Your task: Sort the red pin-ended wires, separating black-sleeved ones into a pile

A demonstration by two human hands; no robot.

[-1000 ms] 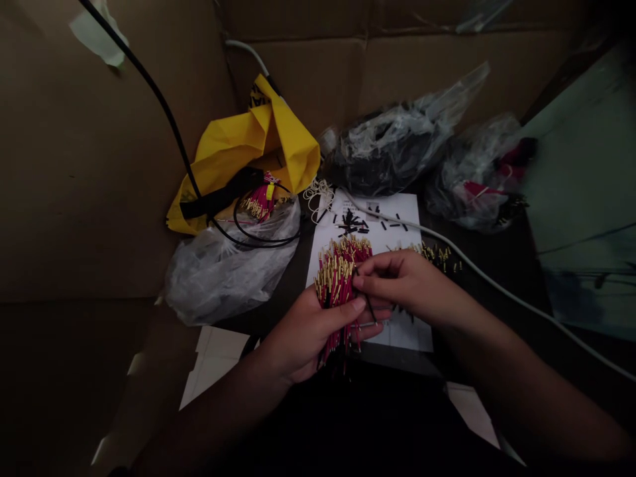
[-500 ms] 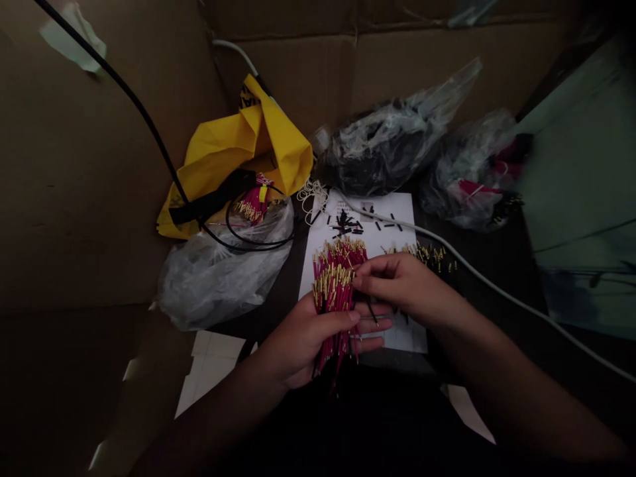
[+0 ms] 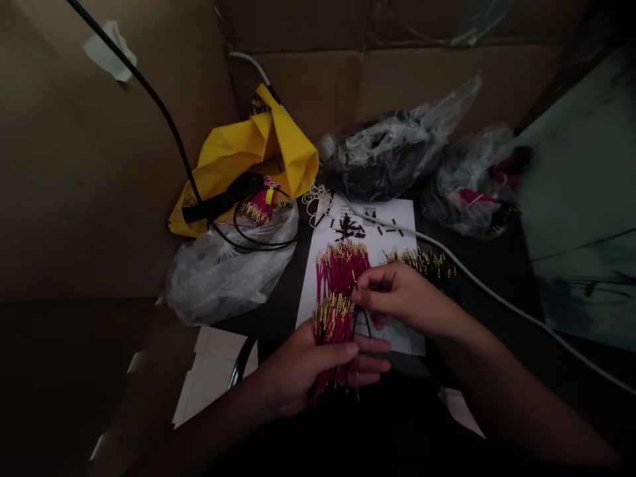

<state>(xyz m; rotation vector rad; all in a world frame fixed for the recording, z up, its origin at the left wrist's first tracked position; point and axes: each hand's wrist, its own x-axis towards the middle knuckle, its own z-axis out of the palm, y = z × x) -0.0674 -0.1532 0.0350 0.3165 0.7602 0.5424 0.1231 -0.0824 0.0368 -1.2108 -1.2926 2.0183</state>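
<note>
A bundle of red wires with gold pin ends (image 3: 334, 324) lies across my left hand (image 3: 303, 361), the thumb pressed over it and the other fingers stretched beneath. My right hand (image 3: 397, 291) pinches a thin black wire (image 3: 366, 323) with a gold tip, just above and right of the bundle. Beyond them, a second pile of red wires (image 3: 342, 268) rests on a white printed sheet (image 3: 311, 285). To the right of that pile, black wires with gold pins (image 3: 417, 260) lie partly behind my right hand.
Short black tube pieces (image 3: 349, 226) are scattered on the sheet. A grey cable (image 3: 477, 271) crosses to the right. At left are a yellow bag (image 3: 233, 149) and a clear plastic bag (image 3: 223, 278); two more filled plastic bags (image 3: 387, 156) stand behind. Cardboard walls (image 3: 308, 86) enclose the back and left.
My left hand has moved down towards me with the red wire bundle, uncovering more of the pile on the sheet. My right hand is slightly lower, still pinching. The view has shifted a little.
</note>
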